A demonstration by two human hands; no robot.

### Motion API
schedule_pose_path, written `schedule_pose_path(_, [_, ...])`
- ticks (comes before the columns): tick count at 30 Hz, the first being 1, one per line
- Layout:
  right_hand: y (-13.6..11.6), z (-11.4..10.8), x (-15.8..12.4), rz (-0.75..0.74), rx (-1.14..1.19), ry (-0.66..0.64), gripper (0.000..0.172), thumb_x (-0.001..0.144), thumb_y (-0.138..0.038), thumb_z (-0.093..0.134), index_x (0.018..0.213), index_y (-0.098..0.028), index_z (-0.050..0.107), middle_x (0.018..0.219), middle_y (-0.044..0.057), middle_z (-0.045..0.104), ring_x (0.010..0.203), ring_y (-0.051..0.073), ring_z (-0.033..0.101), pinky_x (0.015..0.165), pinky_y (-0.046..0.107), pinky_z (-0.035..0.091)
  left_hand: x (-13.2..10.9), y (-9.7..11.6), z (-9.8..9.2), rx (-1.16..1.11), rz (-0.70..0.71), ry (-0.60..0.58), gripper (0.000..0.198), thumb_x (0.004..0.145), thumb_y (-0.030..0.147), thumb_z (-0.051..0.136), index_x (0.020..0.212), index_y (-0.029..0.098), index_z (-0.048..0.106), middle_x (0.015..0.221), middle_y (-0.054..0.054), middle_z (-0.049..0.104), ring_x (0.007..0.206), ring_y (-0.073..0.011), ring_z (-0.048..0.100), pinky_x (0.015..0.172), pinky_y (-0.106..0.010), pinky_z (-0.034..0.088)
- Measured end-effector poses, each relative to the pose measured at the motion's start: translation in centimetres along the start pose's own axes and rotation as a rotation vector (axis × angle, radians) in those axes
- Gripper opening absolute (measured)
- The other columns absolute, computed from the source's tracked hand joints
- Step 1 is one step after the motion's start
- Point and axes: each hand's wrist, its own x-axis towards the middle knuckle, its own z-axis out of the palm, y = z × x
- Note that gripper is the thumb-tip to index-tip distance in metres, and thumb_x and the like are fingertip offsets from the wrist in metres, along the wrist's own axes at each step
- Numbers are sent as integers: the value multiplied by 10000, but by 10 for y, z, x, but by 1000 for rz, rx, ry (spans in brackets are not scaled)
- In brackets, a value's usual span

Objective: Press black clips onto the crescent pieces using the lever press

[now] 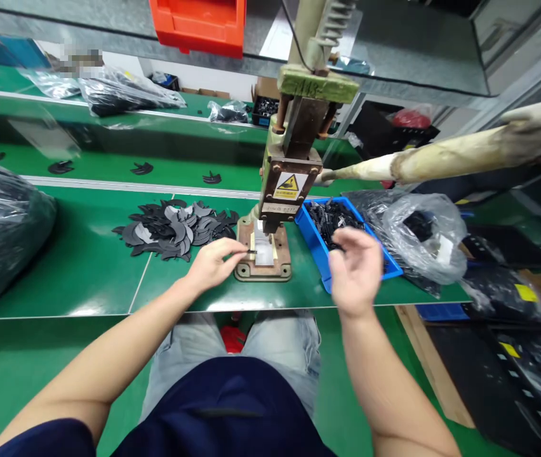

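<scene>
My left hand (213,261) pinches a small thin dark part at the base (263,270) of a hand press (294,146), its tip reaching toward the white fixture under the ram. My right hand (356,270) hovers in front of the blue tray (320,257) of small black parts, fingers curled and slightly blurred; I cannot make out anything in it. A pile of flat black crescent-shaped pieces (175,227) lies just left of the press, behind my left hand.
The press's cloth-wrapped lever (446,158) sticks out to the right at head height. Plastic bags of black parts sit at the left (4,228) and right (423,235). A green conveyor (108,166) carries single black pieces behind. An orange bin (199,25) hangs overhead.
</scene>
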Motion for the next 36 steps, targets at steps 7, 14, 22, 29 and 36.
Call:
schedule_pose_path(7, [-76, -18, 128, -292, 132, 10, 621, 966, -671, 563, 1388, -217, 601, 1319, 96, 646, 1236, 236, 713, 1052, 406, 565, 44, -28, 28, 282, 40, -125, 238, 1021, 235, 583, 1090, 212, 810, 1153, -89, 803, 1118, -250, 727, 1023, -402, 570])
schedule_pose_path(14, [-89, 6, 116, -280, 211, 18, 301, 1008, -471, 650, 828, -237, 591, 740, -40, 552, 782, 122, 682, 942, 421, 643, 56, -16, 26, 494, 142, -310, 313, 997, 171, 555, 1160, 231, 815, 1112, -114, 768, 1042, -273, 690, 951, -427, 550])
schedule_pose_path(22, [-45, 18, 14, -290, 115, 122, 290, 967, -339, 634, 692, -297, 555, 684, -26, 584, 921, 224, 708, 1153, 652, 544, 56, -17, 28, 421, 133, -306, 321, 1013, 177, 524, 1158, 217, 808, 1117, -130, 755, 1039, -283, 672, 966, -462, 541])
schedule_pose_path(29, [-26, 17, -8, -299, 93, 162, 215, 930, -370, 669, 739, -291, 610, 738, 6, 640, 1040, 298, 716, 1172, 731, 479, 47, -34, 5, 387, 91, -243, 313, 1053, 236, 502, 1242, 211, 749, 1216, -116, 773, 1133, -282, 683, 1034, -462, 529])
schedule_pose_path(36, [-18, 24, -13, -288, 43, 256, 204, 911, -419, 674, 747, -309, 622, 705, 4, 622, 990, 286, 722, 1135, 684, 507, 7, -65, -70, 614, -105, -144, 281, 1040, 326, 545, 1159, 203, 768, 1184, -122, 773, 1123, -308, 667, 1019, -491, 509])
